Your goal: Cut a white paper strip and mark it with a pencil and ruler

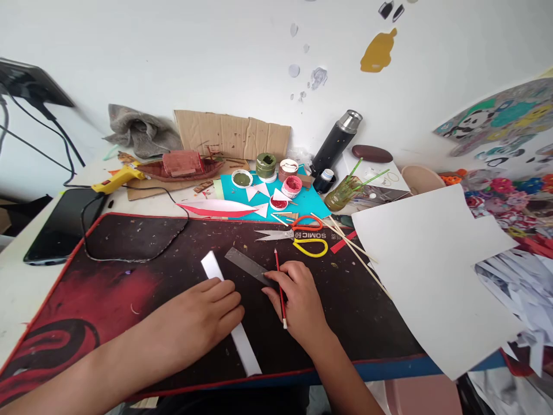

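My left hand (209, 311) is closed over a white paper strip (211, 267) that lies slantwise on the dark mat; its fingers hide the strip's middle. In my right hand (300, 297) are a see-through ruler (246, 263), pinched at its near end, and a red pencil (283, 305) with its tip pointing away from me. The ruler lies beside the strip, apart from it. Just beyond my right hand rest open scissors (298, 233) with orange and yellow handles.
Behind the mat (345, 328) stand paint pots (265, 165), a model boat (181, 166), a yellow glue gun (118, 177) and a black flask (334, 141). A red-edged white paper piece (216, 208) lies nearby. Large white sheets (432, 276) cover the right side; a phone (63, 225) lies left.
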### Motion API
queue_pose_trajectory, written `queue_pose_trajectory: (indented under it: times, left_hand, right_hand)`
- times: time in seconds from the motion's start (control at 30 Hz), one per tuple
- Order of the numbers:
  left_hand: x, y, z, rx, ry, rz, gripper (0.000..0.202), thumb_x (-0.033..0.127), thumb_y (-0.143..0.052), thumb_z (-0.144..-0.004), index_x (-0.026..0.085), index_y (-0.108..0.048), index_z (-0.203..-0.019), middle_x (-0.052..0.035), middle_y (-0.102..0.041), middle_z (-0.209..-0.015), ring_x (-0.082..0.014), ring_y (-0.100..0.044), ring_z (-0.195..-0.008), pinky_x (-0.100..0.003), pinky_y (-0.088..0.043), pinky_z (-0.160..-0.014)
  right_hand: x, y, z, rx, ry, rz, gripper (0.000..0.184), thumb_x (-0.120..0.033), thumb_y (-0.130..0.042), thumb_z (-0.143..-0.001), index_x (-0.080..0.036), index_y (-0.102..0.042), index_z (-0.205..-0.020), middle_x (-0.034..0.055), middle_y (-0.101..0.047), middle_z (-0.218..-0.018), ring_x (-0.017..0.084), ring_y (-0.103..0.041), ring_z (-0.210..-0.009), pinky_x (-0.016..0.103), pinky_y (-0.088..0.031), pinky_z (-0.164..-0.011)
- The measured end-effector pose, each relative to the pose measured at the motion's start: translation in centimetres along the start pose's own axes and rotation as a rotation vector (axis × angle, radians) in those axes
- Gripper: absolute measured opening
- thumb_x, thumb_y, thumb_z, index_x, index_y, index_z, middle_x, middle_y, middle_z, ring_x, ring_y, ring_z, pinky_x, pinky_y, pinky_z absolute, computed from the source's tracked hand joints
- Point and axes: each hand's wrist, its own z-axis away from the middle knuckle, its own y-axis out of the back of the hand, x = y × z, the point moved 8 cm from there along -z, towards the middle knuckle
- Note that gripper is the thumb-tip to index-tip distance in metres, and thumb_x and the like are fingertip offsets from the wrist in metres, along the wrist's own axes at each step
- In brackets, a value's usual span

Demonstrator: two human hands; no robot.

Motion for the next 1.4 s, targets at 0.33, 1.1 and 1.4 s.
queue_pose_trajectory:
  times: [0.33, 1.1, 1.4]
  left_hand:
    - [0.9, -1.2, -2.3, 0.107, -0.133, -0.057, 0.029, 0.02, -0.059, -0.108, 0.021, -0.072, -0.134, -0.0093, -0.074, -0.141, -0.0228, -0.066, -0.123, -0.036, -0.049, -0.105]
    - [-8.4, -1.2, -9.2, -0.097, 0.225, 0.049, 0.012, 0.022, -0.081, -0.092, 0.019, -0.072, -0.1, -0.0085, -0.071, -0.107, -0.0281, -0.066, -0.111, -0.04, -0.049, -0.096]
    - [-9.7, -1.2, -10.4, -0.068, 0.239, 0.187, 0.014, 0.014, -0.08, -0.087, 0.022, -0.07, -0.093, -0.0016, -0.074, -0.097, -0.021, -0.07, -0.095, -0.033, -0.054, -0.086]
  right_hand:
    - [0.4, 0.1, 0.2, 0.066, -0.022, 0.047, 0.016, -0.018, -0.067, -0.108, -0.022, -0.076, -0.121, 0.0099, -0.068, -0.105, 0.029, -0.066, -0.101, 0.045, -0.059, -0.085]
    - [1.1, 0.9, 0.1, 0.029, -0.021, 0.158, 0.012, -0.021, -0.069, -0.108, -0.02, -0.077, -0.117, 0.0094, -0.068, -0.101, 0.029, -0.066, -0.097, 0.044, -0.058, -0.083]
    - [1.8, 1.3, 0.3, 0.085, -0.053, 0.021, 0.011, -0.017, -0.066, -0.109, -0.024, -0.074, -0.113, 0.0067, -0.075, -0.099, 0.027, -0.071, -0.094, 0.041, -0.058, -0.082]
